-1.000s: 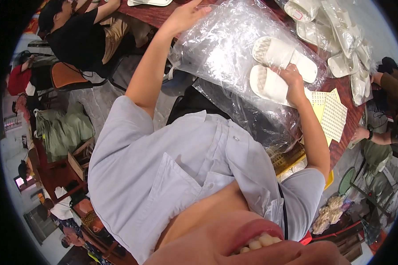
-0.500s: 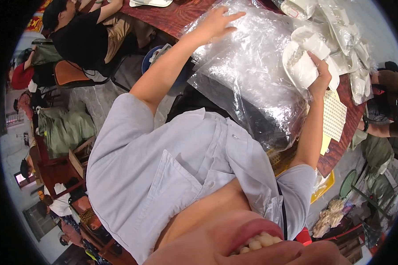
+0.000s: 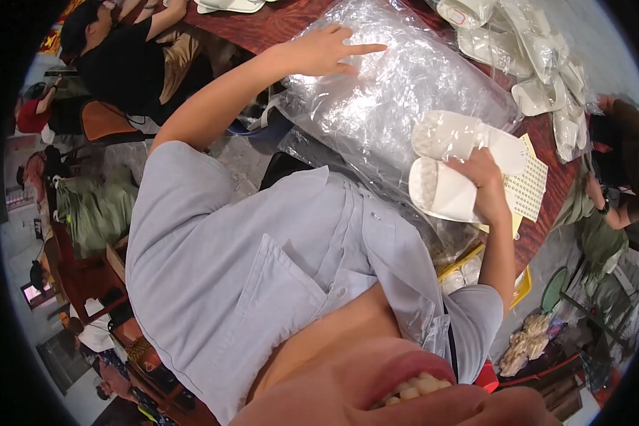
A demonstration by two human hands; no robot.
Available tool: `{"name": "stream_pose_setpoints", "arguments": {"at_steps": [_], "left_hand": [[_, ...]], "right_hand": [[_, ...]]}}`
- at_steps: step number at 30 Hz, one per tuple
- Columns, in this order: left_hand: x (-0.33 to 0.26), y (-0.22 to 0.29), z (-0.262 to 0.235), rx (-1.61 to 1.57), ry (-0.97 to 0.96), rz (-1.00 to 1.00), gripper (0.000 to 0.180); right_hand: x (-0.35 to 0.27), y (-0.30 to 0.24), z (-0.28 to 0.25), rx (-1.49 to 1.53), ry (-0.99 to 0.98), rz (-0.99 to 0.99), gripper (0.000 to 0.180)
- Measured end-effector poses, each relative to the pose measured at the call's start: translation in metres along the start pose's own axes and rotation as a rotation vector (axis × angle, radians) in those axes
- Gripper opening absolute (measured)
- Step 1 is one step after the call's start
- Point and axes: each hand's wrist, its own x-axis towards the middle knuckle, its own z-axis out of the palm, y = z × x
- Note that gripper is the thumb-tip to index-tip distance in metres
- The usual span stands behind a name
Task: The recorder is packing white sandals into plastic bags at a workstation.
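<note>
Right hand (image 3: 484,186) clenched on slippers (image 3: 451,170); left hand (image 3: 326,53) flat, released, on bag (image 3: 397,92). Risk: slick plastic, slippers slipping loose.

This looks like a small packing workshop. A dark wooden table (image 3: 277,28) at the top of the frame carries a heap of clear plastic bags (image 3: 397,99) and, at upper right, many bagged white slippers (image 3: 539,64) (all of one kind). Other people (image 3: 128,50) sit working at upper left and right, with stools, bags and clutter on the concrete floor along the left edge.
</note>
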Motion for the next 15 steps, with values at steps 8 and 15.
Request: {"name": "stream_pose_setpoints", "arguments": {"at_steps": [8,15], "left_hand": [[0.002,-0.063,-0.009,-0.738,0.049,-0.310,0.080],[0.008,-0.034,0.001,-1.335,-0.030,-0.643,0.086]], "right_hand": [[-0.009,0.000,0.020,0.016,-0.038,0.024,0.046],[-0.013,0.007,0.026,0.080,0.003,0.098,0.040]]}}
